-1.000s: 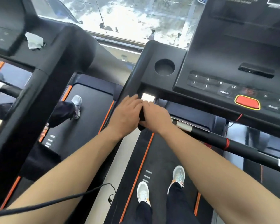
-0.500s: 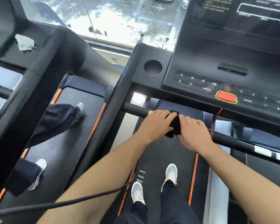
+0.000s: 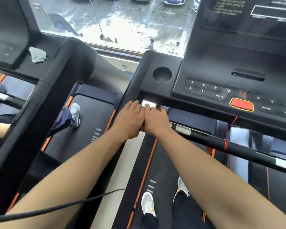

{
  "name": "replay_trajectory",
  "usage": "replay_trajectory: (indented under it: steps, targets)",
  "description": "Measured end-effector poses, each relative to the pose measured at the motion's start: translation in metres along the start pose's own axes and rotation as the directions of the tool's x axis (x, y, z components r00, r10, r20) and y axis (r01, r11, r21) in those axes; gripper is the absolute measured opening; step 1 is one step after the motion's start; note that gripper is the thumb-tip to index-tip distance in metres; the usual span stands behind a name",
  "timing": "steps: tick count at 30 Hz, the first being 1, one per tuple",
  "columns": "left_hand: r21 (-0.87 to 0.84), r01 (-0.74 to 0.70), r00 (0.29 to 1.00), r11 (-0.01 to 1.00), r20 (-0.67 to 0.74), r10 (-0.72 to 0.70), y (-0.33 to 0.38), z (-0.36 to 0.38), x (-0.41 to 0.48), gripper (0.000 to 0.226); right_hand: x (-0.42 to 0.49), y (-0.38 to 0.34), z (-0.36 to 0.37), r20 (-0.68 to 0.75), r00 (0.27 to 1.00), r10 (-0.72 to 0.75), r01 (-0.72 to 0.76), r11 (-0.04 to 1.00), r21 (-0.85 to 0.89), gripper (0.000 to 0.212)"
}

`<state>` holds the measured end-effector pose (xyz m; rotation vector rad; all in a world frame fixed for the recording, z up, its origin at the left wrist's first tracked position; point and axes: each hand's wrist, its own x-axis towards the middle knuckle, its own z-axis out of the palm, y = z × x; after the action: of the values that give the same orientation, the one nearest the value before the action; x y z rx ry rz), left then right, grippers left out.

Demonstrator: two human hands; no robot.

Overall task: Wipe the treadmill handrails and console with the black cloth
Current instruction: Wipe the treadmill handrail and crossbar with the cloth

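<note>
Both hands, left hand (image 3: 128, 120) and right hand (image 3: 156, 120), curl closed over the front handrail (image 3: 205, 138); cloth hidden, so it may slip unnoticed toward the red stop button (image 3: 241, 104).

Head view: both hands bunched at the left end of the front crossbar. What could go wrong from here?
1. The left hand and right hand cover the black cloth, so a slip off the crossbar may go unnoticed.
2. Wiping upward could press the red stop button or the PROG key.
</note>
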<state>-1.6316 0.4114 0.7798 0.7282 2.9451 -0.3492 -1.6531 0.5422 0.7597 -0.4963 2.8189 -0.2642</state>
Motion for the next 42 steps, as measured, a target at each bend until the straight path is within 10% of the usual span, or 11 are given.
replay_trajectory:
  steps: [16,19,27,42]
  targets:
    - [-0.18,-0.321,0.944,0.93,-0.146,0.297,0.096,0.005,0.05,0.06,-0.096,0.107,-0.005,-0.024,0.98,0.199,-0.2,0.955,-0.218,0.06]
    - [-0.081,-0.285,0.945,0.955,-0.187,0.267,0.059,0.011,0.037,0.03,-0.074,0.077,-0.004,-0.031,0.989,0.148,-0.151,0.969,-0.198,0.051]
    - [0.05,-0.078,0.997,0.996,0.002,0.078,-0.014,0.015,0.007,0.04,-0.003,-0.003,0.004,0.01,0.999,0.043,-0.042,0.996,-0.073,0.041]
    - [-0.052,-0.367,0.914,0.929,-0.208,0.349,0.168,-0.001,0.073,0.021,-0.136,0.165,-0.005,-0.099,0.98,0.172,-0.192,0.946,-0.26,0.046]
